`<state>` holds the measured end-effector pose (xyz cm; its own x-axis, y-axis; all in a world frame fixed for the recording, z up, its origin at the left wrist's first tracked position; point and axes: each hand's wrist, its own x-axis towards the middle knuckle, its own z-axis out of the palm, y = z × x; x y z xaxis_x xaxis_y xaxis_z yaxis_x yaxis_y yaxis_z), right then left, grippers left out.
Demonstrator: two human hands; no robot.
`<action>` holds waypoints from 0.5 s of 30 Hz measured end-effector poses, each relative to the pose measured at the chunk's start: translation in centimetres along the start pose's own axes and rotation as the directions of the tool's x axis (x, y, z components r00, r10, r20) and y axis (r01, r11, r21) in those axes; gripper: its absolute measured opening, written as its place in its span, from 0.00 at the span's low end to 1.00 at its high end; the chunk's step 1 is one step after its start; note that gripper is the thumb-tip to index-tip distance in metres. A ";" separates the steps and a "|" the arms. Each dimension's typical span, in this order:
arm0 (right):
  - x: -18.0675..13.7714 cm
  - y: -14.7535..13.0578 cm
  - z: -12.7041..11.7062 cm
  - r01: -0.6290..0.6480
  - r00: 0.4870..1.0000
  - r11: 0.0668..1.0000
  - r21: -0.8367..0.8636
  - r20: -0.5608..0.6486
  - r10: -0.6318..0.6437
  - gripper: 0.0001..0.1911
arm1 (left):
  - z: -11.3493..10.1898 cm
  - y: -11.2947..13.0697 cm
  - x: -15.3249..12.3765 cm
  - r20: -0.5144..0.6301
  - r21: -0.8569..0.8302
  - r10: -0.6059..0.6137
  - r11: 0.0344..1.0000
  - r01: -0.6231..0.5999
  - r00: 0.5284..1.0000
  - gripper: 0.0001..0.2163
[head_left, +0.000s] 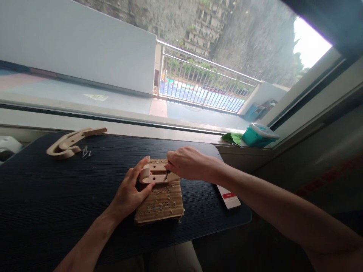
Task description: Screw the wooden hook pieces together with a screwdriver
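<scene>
At the far left edge of the frame a white object (8, 144) sits just off the dark ribbed table (56, 204). On the table's upper left lies a hook-shaped wooden part (66, 145), flat on its side, with a small cluster of screws (87, 153) just beside its right end. Lower and toward the centre, the left hand (129, 194) comes up from the bottom of the frame; its thumb and fingers wrap the rounded left end of a second curved wooden piece (154, 174), holding it pressed down. That piece lies across the upper part of a worn wooden block (161, 204), whose top is pitted with many small holes and which rests on the table at the centre of the frame. From the right, the right hand (187, 164) reaches over the piece, its fingertips pinched narrowly on a small dark item (166, 175) that stands against the slot of the wood; whether it is a screw or a tool tip cannot be told. Right of the block, under the right forearm, a white card with a red label (229, 197) lies at the table's edge. On the sill at the upper right, a green cloth (232, 138) touches a teal box with a white lid (259, 135).
</scene>
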<state>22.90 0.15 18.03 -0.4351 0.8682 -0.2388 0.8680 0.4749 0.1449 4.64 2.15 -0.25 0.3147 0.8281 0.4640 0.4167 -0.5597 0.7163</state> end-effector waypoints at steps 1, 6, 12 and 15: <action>0.0 -0.1 -0.2 -0.004 1.000 1.000 -0.005 0.009 0.004 0.17 | 0.0 0.0 0.0 0.000 -0.001 -0.001 1.000 0.001 1.000 0.32; -0.2 -0.3 -1.6 0.044 0.997 0.999 -0.013 0.059 -0.043 0.13 | 0.0 0.1 0.1 -0.006 0.004 -0.017 1.000 0.017 1.000 0.32; -0.5 0.3 -1.7 0.140 0.985 0.990 -0.014 0.101 -0.138 0.09 | 0.0 0.2 0.1 0.007 -0.003 -0.013 1.000 0.013 1.000 0.32; -0.3 0.3 -1.1 0.105 0.991 0.994 0.011 0.077 -0.106 0.10 | 0.0 0.3 0.1 0.007 0.002 -0.021 1.000 0.021 1.000 0.32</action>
<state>23.04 0.24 19.16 -0.5044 0.7994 -0.3264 0.8200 0.5619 0.1089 4.74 2.08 0.02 0.3121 0.8392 0.4454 0.4253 -0.5426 0.7244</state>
